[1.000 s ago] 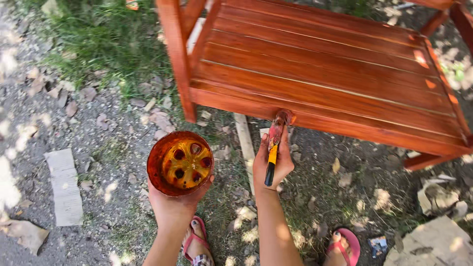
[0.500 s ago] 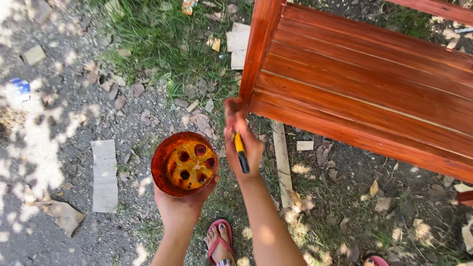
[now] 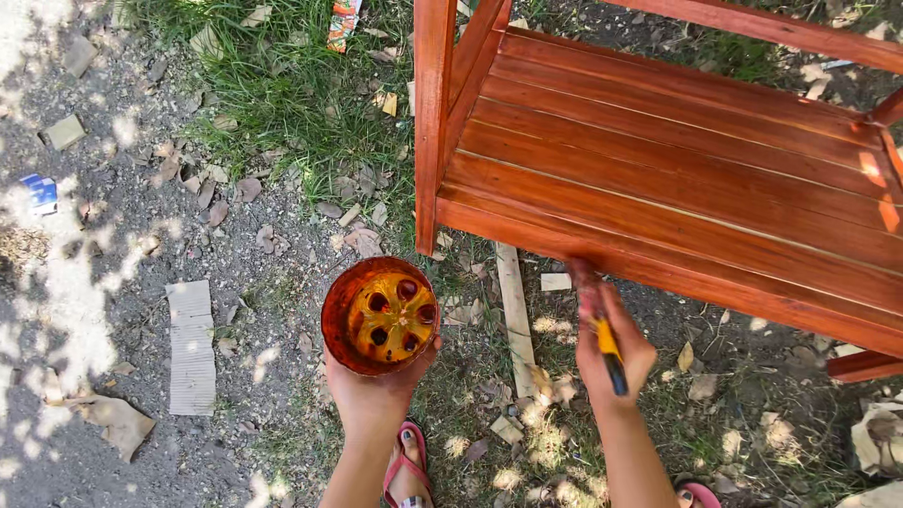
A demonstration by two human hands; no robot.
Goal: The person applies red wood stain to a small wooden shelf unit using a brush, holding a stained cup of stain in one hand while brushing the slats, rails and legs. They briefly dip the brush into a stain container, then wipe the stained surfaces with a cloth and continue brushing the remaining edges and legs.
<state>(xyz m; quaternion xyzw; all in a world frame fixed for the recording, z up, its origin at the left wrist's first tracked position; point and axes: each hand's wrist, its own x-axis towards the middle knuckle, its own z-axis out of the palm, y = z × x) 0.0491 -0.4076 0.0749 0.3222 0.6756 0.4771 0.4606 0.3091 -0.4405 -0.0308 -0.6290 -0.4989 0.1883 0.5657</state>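
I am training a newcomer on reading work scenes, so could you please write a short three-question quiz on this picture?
1. True or false: the left hand holds a round container stained orange inside.
2. Which thing does the right hand grip? A) a hammer B) a brush with a yellow and black handle C) a saw
3. Fill in: the brush tip touches the front edge of the reddish wooden ____.

Key: 1 true; 2 B; 3 bench.

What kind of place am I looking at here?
Likely an outdoor yard used as a work spot: grass, gravelly ground with dry leaves, and a reddish wooden bench standing in dappled sunlight.
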